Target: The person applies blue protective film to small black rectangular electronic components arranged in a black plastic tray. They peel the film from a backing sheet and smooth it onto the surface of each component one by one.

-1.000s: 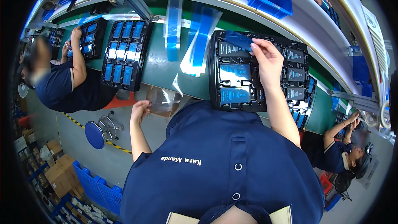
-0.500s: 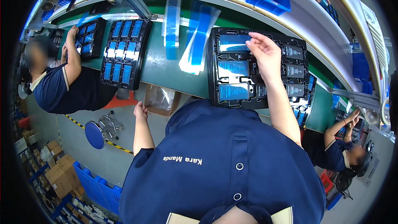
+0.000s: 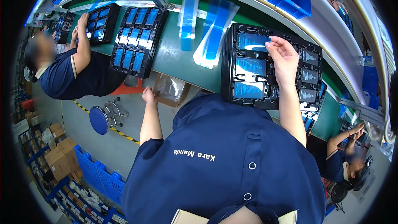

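Down flat since a second ago, our blue film (image 3: 251, 42) covers the far-left corner of the black tray (image 3: 228, 64), our right hand (image 3: 284, 62) pinching its right end, where a crooked pull could crease it; our left hand (image 3: 149, 95) curls near the cardboard box (image 3: 183, 94), whether empty we cannot tell

A navy short-sleeved shirt (image 3: 224, 178) is showing a cream collar (image 3: 188, 217), two white-rimmed round buttons (image 3: 252, 166) and pale chest lettering (image 3: 206, 157).

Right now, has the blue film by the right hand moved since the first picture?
Yes: against the black tray, the blue film has moved toward the near side, from the far rim to inside the upper-left corner.
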The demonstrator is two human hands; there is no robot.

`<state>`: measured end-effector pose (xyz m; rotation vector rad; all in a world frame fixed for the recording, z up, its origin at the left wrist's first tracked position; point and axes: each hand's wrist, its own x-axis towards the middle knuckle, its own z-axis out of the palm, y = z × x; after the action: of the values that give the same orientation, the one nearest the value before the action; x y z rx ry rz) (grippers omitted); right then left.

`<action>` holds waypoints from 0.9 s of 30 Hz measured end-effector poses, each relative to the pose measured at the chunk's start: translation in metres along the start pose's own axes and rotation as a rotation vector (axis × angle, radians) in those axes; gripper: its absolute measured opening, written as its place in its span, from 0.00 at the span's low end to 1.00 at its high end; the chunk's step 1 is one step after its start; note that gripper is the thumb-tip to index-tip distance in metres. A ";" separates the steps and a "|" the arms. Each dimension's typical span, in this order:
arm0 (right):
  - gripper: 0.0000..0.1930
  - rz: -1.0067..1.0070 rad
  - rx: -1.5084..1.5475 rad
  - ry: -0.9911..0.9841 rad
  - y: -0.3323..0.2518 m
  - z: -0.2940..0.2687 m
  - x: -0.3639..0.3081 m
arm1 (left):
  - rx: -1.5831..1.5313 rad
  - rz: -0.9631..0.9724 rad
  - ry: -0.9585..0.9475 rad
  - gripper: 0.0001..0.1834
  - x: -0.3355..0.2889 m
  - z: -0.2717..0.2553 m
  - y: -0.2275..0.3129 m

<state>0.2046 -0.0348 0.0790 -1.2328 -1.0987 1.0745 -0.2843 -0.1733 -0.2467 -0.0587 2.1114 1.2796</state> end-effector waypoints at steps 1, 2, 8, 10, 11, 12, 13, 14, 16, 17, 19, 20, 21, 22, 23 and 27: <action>0.12 -0.002 -0.007 -0.002 0.000 0.001 0.000 | 0.051 0.090 0.066 0.12 0.005 0.000 -0.001; 0.11 -0.004 0.001 -0.004 0.000 0.002 0.000 | 0.102 0.182 0.136 0.12 0.012 -0.001 -0.001; 0.10 0.010 0.004 0.037 0.003 0.000 -0.003 | 0.102 0.668 0.309 0.11 -0.094 0.056 0.074; 0.09 0.029 0.019 0.046 0.000 -0.001 -0.002 | 0.171 0.933 0.119 0.09 -0.165 0.075 0.113; 0.10 0.036 0.004 0.040 -0.003 0.001 -0.001 | 0.084 0.972 -0.033 0.08 -0.204 0.086 0.131; 0.11 0.022 0.026 0.019 -0.003 0.002 0.001 | 0.038 1.079 -0.178 0.08 -0.224 0.094 0.140; 0.11 0.011 0.047 0.000 -0.001 0.003 0.002 | 0.035 1.181 -0.343 0.09 -0.247 0.103 0.152; 0.13 0.018 0.032 0.017 -0.002 0.003 0.002 | 0.133 1.265 -0.527 0.12 -0.270 0.110 0.168; 0.13 0.013 -0.004 0.015 -0.002 0.002 0.002 | 0.165 1.357 -0.842 0.20 -0.305 0.132 0.190; 0.13 0.011 -0.019 0.013 -0.001 0.003 0.001 | 0.220 1.374 -0.949 0.26 -0.319 0.139 0.199; 0.12 0.016 -0.032 0.023 -0.001 0.003 0.000 | 0.274 1.400 -1.048 0.32 -0.333 0.156 0.203; 0.12 0.018 -0.052 0.027 -0.001 0.004 0.000 | 0.286 1.427 -1.045 0.33 -0.336 0.162 0.202; 0.12 0.020 -0.072 0.029 -0.001 0.005 0.000 | 0.298 1.454 -1.039 0.35 -0.337 0.165 0.202; 0.12 0.027 -0.087 0.050 0.001 0.005 0.000 | 0.293 1.456 -1.035 0.34 -0.338 0.167 0.202; 0.12 0.025 -0.088 0.050 0.002 0.005 0.001 | 0.288 1.458 -1.029 0.34 -0.339 0.167 0.201; 0.11 0.027 -0.100 0.049 0.002 0.005 0.003 | 0.213 1.396 -1.037 0.29 -0.335 0.170 0.191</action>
<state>0.1999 -0.0311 0.0769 -1.3499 -1.1119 1.0147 -0.0044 -0.0335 0.0356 1.9643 1.1424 1.2052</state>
